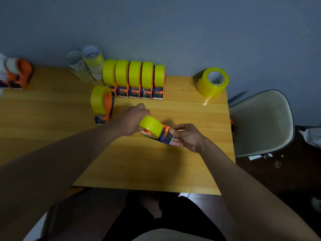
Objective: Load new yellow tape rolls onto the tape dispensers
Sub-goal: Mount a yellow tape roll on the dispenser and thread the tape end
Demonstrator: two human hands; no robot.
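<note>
An orange and blue tape dispenser (165,136) with a yellow tape roll (150,126) on it lies over the middle of the wooden table (173,171). My left hand (133,119) grips the roll end from the far side. My right hand (185,136) pinches the dispenser's cutter end. Several loaded dispensers (133,79) stand in a row at the back. Another loaded dispenser (102,103) stands alone left of them. A stack of spare yellow rolls (212,82) sits at the back right.
Empty clear roll cores (85,65) stand at the back left by the wall. An orange dispenser with a white roll (17,73) sits at the far left edge. A grey chair (262,122) stands right of the table. Scraps litter the dark floor (278,171).
</note>
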